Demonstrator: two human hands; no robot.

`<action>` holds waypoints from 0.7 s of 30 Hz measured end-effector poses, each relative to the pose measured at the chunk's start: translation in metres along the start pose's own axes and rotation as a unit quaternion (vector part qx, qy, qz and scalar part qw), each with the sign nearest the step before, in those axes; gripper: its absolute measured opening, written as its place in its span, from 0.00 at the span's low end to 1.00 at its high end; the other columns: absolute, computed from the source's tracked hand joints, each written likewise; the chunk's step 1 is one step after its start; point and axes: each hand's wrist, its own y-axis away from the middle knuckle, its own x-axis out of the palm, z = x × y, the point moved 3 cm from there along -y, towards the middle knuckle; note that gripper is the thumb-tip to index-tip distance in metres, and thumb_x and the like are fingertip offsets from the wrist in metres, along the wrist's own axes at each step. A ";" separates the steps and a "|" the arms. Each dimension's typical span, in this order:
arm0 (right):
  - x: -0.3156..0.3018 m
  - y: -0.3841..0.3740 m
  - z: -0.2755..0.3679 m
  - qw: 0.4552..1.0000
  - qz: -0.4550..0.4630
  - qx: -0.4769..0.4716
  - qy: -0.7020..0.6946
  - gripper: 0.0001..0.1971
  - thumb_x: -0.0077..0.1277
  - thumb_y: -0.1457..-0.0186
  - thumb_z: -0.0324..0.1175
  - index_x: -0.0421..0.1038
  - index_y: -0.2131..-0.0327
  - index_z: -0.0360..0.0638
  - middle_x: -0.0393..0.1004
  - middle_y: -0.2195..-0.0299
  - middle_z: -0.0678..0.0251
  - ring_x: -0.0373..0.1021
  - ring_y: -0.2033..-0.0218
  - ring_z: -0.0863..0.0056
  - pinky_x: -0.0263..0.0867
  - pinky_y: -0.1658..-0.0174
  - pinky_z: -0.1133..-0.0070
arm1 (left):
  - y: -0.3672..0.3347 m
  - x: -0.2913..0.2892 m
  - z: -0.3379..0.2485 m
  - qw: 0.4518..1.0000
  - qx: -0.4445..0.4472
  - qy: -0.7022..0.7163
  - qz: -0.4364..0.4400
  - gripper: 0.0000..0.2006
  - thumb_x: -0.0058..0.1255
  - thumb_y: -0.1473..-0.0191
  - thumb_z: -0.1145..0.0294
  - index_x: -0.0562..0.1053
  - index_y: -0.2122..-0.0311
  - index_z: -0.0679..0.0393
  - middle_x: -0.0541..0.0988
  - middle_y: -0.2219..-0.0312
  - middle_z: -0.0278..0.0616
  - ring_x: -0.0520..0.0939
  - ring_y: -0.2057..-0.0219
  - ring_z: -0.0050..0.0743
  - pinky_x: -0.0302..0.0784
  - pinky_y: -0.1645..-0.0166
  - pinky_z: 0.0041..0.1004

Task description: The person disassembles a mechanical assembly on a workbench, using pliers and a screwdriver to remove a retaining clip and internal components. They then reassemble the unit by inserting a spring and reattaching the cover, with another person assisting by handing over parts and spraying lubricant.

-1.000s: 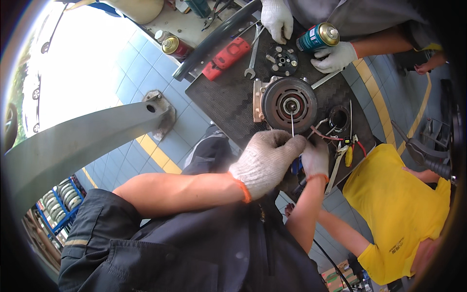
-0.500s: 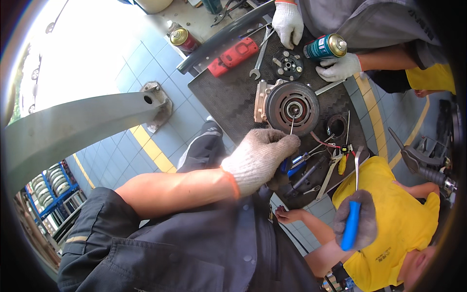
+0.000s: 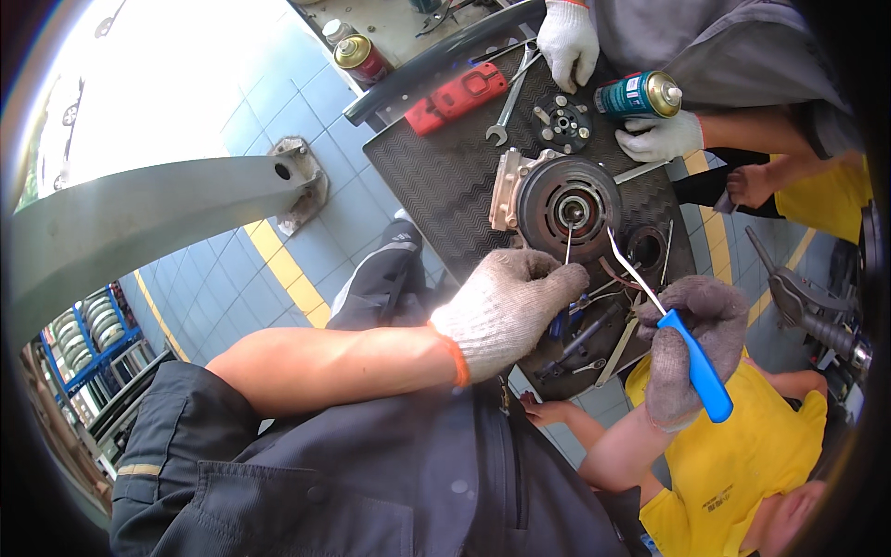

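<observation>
A compressor (image 3: 504, 190) with a round dark pulley (image 3: 536, 223) lies on the black ribbed mat, its ringed hub facing up. In my gloved left hand (image 3: 509, 299) a thin metal rod (image 3: 569, 243) is pinched, its end at the hub's centre. My gloved right hand (image 3: 682, 348) is closed round a hooked pick with a blue handle (image 3: 698, 371). The pick's bent tip is at the pulley's right edge; whether it touches, I cannot tell. Beside the pulley, toward the right hand, sits a dark ring (image 3: 644, 247).
A co-worker's gloved hand (image 3: 568, 45) rests near a round clutch plate (image 3: 562, 123); their other glove (image 3: 661, 136) is by a spray can (image 3: 640, 95). A spanner (image 3: 504, 116) and red tool (image 3: 455, 100) lie on the mat (image 3: 436, 176). Another person in yellow (image 3: 724, 464) is near my right arm.
My right hand has come up and inward with the blue-handled pick, bringing its tip beside the pulley. My left hand keeps the thin rod at the hub.
</observation>
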 end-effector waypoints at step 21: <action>0.010 -0.058 0.008 0.972 0.190 -0.045 0.133 0.15 0.67 0.48 0.17 0.76 0.59 0.44 0.90 0.60 0.59 0.87 0.65 0.68 0.80 0.59 0.73 | 0.005 0.003 -0.006 0.999 -0.028 0.018 -0.005 0.23 0.60 0.25 0.53 0.84 0.46 0.69 0.87 0.67 0.42 0.89 0.73 0.27 0.85 0.71 0.29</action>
